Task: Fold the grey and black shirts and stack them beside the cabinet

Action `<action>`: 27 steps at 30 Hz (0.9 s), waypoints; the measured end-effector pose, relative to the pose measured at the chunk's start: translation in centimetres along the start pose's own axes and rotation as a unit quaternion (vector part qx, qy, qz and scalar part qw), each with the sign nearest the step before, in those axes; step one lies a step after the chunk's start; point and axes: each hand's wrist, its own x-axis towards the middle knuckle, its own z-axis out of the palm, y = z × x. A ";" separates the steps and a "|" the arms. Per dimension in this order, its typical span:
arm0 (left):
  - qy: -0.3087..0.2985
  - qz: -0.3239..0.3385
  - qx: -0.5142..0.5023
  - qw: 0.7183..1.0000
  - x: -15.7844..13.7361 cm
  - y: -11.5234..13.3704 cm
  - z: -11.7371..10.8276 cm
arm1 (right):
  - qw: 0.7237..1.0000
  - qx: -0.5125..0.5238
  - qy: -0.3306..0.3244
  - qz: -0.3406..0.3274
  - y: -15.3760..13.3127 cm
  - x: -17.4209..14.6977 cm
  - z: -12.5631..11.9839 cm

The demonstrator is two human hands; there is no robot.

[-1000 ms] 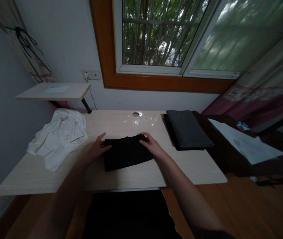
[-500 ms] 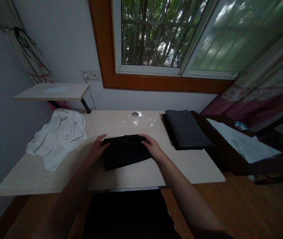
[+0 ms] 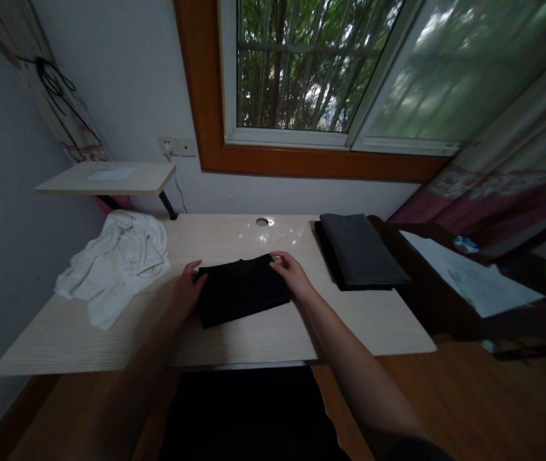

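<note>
A folded black garment (image 3: 244, 291) lies on the pale wooden desk (image 3: 234, 349) in front of me; its exact kind does not show. My left hand (image 3: 191, 282) pinches its far left corner between thumb and fingers. At the far right corner, my right hand (image 3: 291, 270) grips the cloth the same way, thumb on the near side. The far right corner sits a little higher in view than the left one.
A crumpled white cloth (image 3: 119, 262) lies at the desk's left, under a small raised shelf (image 3: 109, 182). Folded dark grey and black clothes (image 3: 362, 250) are stacked at the right. Beyond stands a dark table with a paper sheet (image 3: 465, 272). A cable hole (image 3: 263, 222) is at the back.
My right hand has moved slightly up and away from me, bringing the garment's far right corner with it. My left hand stays at the left corner. The camera view has shifted a little.
</note>
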 end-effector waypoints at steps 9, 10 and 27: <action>0.030 0.032 -0.020 0.999 0.5 -1.0 0.2 | 0.992 -0.106 0.051 -0.039 0.3 0.6 0.2; 0.045 0.042 -0.011 0.998 0.5 -1.1 0.2 | 0.991 -0.118 0.054 -0.044 0.2 0.6 0.2; -0.041 0.279 0.357 0.891 -5.3 5.7 4.9 | 0.846 -0.454 -0.145 -0.238 -2.3 -2.8 6.7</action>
